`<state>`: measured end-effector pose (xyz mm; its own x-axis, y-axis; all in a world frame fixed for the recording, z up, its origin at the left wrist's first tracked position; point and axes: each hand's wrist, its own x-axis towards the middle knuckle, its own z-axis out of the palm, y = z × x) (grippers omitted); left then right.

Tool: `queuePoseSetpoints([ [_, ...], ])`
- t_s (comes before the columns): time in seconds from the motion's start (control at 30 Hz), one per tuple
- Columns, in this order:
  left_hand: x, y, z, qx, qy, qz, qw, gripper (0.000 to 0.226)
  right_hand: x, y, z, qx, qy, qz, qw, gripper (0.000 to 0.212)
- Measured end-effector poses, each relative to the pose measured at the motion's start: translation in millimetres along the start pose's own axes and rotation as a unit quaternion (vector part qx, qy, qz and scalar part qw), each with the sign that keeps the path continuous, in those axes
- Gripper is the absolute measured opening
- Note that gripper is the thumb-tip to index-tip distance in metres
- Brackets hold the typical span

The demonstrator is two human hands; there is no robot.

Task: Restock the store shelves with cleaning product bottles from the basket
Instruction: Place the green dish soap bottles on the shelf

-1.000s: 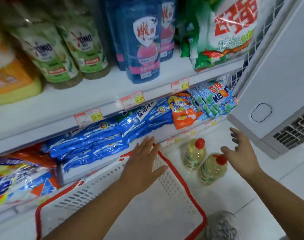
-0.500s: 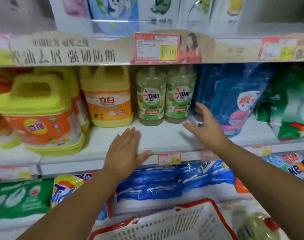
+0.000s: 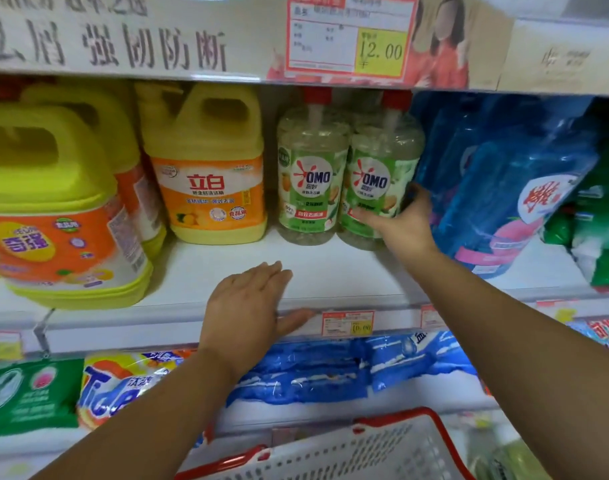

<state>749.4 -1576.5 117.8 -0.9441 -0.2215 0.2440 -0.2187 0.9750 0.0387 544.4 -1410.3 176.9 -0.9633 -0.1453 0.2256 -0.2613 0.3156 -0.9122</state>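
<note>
Right hand (image 3: 400, 226) grips the lower body of the right OMO bottle (image 3: 379, 168), thumb across its label. The bottle stands upright on the shelf (image 3: 330, 271), touching the left OMO bottle (image 3: 311, 174) and just beside the blue pouches (image 3: 503, 188). Bare shelf lies in front. Left hand (image 3: 247, 306) rests flat on the shelf's front edge, fingers straight, above the basket (image 3: 382, 452).

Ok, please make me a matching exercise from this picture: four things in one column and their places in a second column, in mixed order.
Things:
1. left hand
2. right hand
3. basket
4. 12.00 price tag

Places:
a. lowest in the picture
b. highest in the picture
c. flat on the front edge of the shelf
d. gripping the right OMO bottle

Pairs: 1-c, 2-d, 3-a, 4-b.
</note>
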Motion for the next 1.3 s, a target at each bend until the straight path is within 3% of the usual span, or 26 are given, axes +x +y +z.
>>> queuePoseSetpoints([
  [0.1,0,3,-2,0.010,0.010,-0.003,1.000,0.085,-4,-9,-11,0.023,-0.016,-0.001,1.000,0.119],
  [0.3,-2,7,-17,-0.004,-0.044,0.000,0.999,0.081,-18,-43,-15,0.029,0.000,-0.018,0.999,0.074],
  [0.4,-3,7,-28,-0.057,-0.076,-0.014,0.995,0.093,-40,-54,-30,0.095,-0.008,0.015,0.995,0.061],
  [0.47,-11,14,-39,-0.159,-0.065,-0.038,0.984,0.107,-59,-65,-49,0.135,-0.026,0.051,0.989,0.051],
  [0.53,-27,28,-58,-0.306,-0.064,-0.064,0.948,0.110,-85,-78,-71,0.154,-0.067,0.096,0.981,0.040],
  [0.67,-64,65,-93,-0.543,-0.140,-0.076,0.824,0.118,-155,-87,-111,0.168,-0.144,0.142,0.965,0.024],
  [0.73,-82,82,-101,-0.607,-0.202,-0.051,0.767,0.099,-188,-85,-127,0.167,-0.159,0.135,0.964,0.026],
  [0.8,-102,102,-106,-0.658,-0.235,-0.025,0.715,0.058,-216,-82,-141,0.173,-0.168,0.129,0.962,0.029],
  [0.83,-113,113,-107,-0.683,-0.236,-0.015,0.691,0.050,-227,-81,-148,0.177,-0.176,0.124,0.960,0.031],
  [0.9,-130,130,-107,-0.704,-0.214,0.012,0.677,0.057,-245,-79,-162,0.185,-0.192,0.113,0.957,0.038],
  [1.0,-142,150,-102,-0.685,-0.139,0.023,0.715,0.052,-260,-77,-179,0.165,-0.152,0.080,0.971,0.073],
  [1.07,-143,160,-94,-0.595,-0.078,0.025,0.800,0.052,-264,-76,-185,0.160,-0.103,0.068,0.979,0.103],
  [1.13,-150,165,-86,-0.480,-0.033,0.000,0.877,0.069,-267,-72,-185,0.179,-0.061,0.072,0.979,0.103],
  [1.17,-155,168,-84,-0.442,-0.014,-0.010,0.897,0.076,-266,-70,-184,0.186,-0.039,0.080,0.979,0.095],
  [1.23,-158,170,-82,-0.436,-0.018,-0.001,0.900,0.083,-261,-63,-184,0.199,-0.007,0.099,0.975,0.085],
  [1.3,-153,166,-84,-0.472,-0.079,0.028,0.878,0.080,-255,-54,-186,0.199,-0.001,0.107,0.974,0.083],
])
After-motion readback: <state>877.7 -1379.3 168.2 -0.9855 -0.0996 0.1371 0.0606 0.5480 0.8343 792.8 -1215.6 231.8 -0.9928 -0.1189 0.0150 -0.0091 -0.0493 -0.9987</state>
